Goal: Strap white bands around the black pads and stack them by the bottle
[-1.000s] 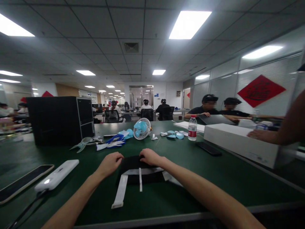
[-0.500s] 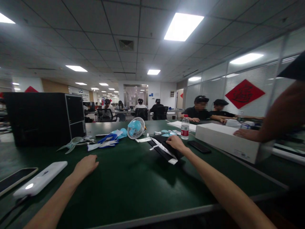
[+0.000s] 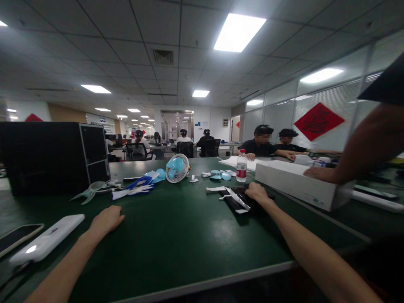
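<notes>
My right hand (image 3: 257,192) grips the right edge of a flat black pouch-like piece (image 3: 234,206) with white strips along it. The piece lies low over the green table; whether it touches the surface I cannot tell. On the left, my left hand (image 3: 108,219) rests on the table with its fingers curled in, and nothing shows in it. A white power bank (image 3: 47,240) with a cable is nearest to that hand. Behind the black piece stands a water bottle (image 3: 241,166) with a red cap.
A small fan (image 3: 177,168) with blue blades lies mid-table, beside blue-and-white gloves (image 3: 134,189). Loose blue blades (image 3: 220,175) are to its right. A black computer case (image 3: 44,158) stands left, a phone (image 3: 20,237) in front. Another person's hand (image 3: 320,173) touches a white box (image 3: 296,183).
My right hand has moved the black piece to the right, close to the bottle and white box, and lower. The left hand stays on the table. The view has shifted slightly.
</notes>
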A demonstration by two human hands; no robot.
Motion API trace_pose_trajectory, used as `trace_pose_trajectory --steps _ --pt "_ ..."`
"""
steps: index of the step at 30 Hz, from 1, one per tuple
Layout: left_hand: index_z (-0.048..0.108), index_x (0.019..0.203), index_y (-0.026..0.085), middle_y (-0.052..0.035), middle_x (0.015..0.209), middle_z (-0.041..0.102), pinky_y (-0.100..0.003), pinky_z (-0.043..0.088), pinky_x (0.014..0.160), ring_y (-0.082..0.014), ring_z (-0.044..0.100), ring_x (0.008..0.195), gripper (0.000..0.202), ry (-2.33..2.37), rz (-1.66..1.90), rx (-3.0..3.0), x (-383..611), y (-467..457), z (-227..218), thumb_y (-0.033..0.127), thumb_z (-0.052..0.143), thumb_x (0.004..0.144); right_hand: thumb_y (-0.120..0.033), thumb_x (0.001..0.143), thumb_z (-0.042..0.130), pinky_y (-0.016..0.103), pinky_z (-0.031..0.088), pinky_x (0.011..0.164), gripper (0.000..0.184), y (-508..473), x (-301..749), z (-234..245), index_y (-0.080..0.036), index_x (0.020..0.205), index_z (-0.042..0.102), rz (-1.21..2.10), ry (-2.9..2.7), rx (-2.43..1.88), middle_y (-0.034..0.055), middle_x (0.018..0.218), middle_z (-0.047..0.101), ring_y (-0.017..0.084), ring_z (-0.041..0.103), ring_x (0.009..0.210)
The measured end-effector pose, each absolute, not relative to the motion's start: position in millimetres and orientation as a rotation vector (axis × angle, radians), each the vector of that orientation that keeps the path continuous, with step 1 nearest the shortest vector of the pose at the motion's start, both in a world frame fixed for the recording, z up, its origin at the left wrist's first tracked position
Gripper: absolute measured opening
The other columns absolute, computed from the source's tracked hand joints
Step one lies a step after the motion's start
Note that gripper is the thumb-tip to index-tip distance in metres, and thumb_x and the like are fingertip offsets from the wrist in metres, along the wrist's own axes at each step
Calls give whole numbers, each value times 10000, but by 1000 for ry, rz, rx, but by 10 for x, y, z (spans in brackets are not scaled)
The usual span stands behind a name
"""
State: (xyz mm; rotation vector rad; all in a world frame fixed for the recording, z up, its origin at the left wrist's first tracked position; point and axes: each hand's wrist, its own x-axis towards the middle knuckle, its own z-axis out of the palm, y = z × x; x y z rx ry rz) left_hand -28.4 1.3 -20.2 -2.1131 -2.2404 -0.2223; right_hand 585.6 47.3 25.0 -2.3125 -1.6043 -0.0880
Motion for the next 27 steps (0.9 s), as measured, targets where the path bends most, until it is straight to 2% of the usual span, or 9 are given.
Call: trace_pose_trajectory --steps 5,11,14,19,23,27 --pt "647 990 147 -149 1102 646 -373 481 816 -279 609 992 373 -2292 -201 -2098 -321 11 -173 382 463 767 -308 751 610 297 478 722 302 448 5868 228 -102 959 684 -93 -1558 -2337 205 973 665 266 652 893" --pt "649 994 140 -158 1107 652 -371 480 809 -287 615 994 374 -2323 -193 -2102 -365 29 -89 382 472 770 -290 758 609 325 467 756 302 428 5859 223 -101 985 671 -96 -1592 -2345 200 997 650 276 637 921" --pt "651 993 131 -176 1112 649 -390 480 804 -306 613 1004 380 -2318 -178 -2097 -393 84 -32 388 467 781 -331 798 568 350 460 771 308 400 5790 247 -102 983 658 -220 -1657 -2307 198 1045 622 296 598 983" --pt "664 946 129 -178 1058 671 -382 484 793 -304 626 980 413 -2306 -164 -2128 -435 214 1 452 454 796 -329 860 501 318 424 829 280 297 5495 312 -127 1004 630 -531 -1785 -1980 163 1090 579 254 532 1036" --pt "670 932 126 -183 1047 678 -378 487 787 -302 631 969 445 -2318 -156 -2158 -474 275 -43 480 430 808 -286 879 472 290 405 857 255 226 5202 316 -154 1043 617 -544 -1838 -1747 128 1107 576 221 517 1034" --pt "662 975 118 -186 1057 671 -381 488 785 -303 630 964 513 -2304 -123 -2167 -502 271 -137 524 388 821 -252 877 465 313 411 872 216 189 4976 256 -177 988 635 -532 -1962 -1508 100 1037 600 215 532 989"
